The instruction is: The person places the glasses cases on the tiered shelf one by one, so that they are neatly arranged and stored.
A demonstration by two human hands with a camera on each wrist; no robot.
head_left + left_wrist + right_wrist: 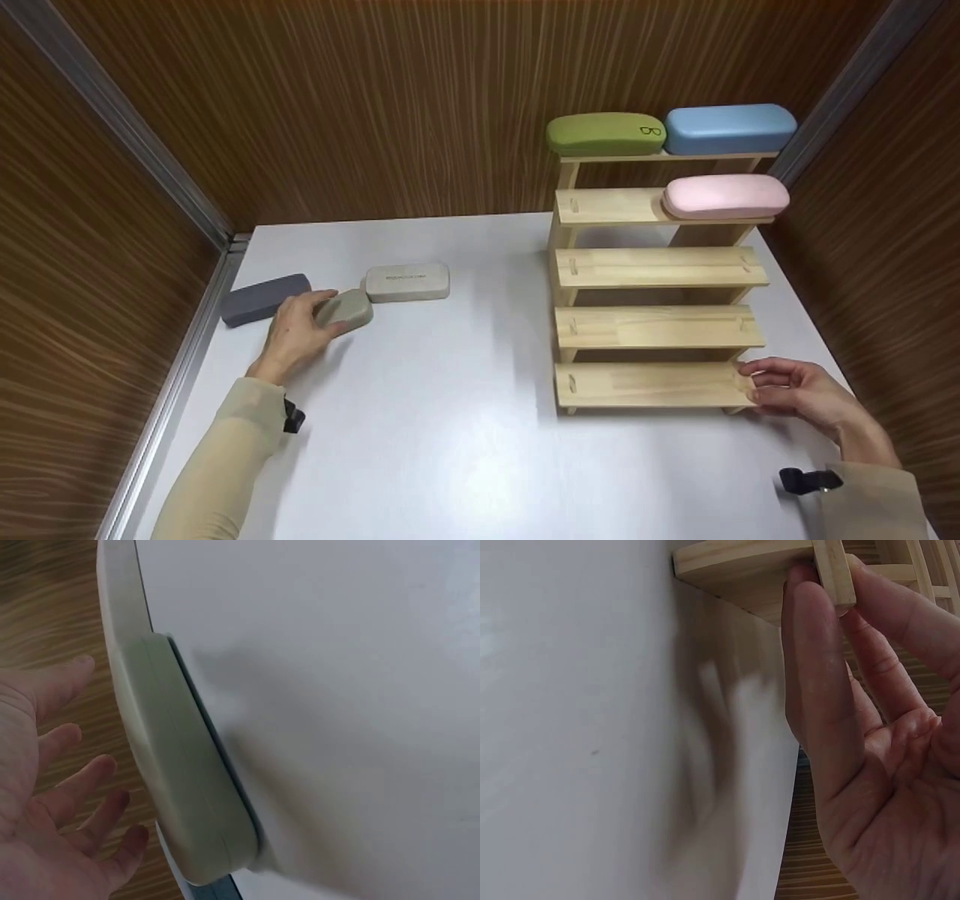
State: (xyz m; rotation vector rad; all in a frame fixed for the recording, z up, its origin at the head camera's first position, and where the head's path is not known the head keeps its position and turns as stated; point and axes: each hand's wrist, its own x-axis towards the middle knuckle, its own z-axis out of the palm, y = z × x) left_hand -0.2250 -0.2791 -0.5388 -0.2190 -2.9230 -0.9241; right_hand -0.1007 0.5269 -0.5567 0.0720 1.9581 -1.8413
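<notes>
On the left of the white table, my left hand [298,328] reaches around a grey-green glasses case [346,311]. In the left wrist view its fingers [82,784] are spread, with a gap between them and the case [184,757]. A dark grey-blue glasses case [262,300] lies just left of that hand, and an off-white glasses case [409,282] lies to the right. My right hand [814,397] pinches the right end of the lowest step of a wooden stepped display stand [660,386]; the right wrist view shows fingers on both faces of the board [832,574].
The stand's top step carries a green glasses case [606,135] and a blue glasses case [730,130]. A pink glasses case [726,196] sits on the right of the second step. Wood-patterned panels [375,112] wall in the table [450,450] at the back and sides.
</notes>
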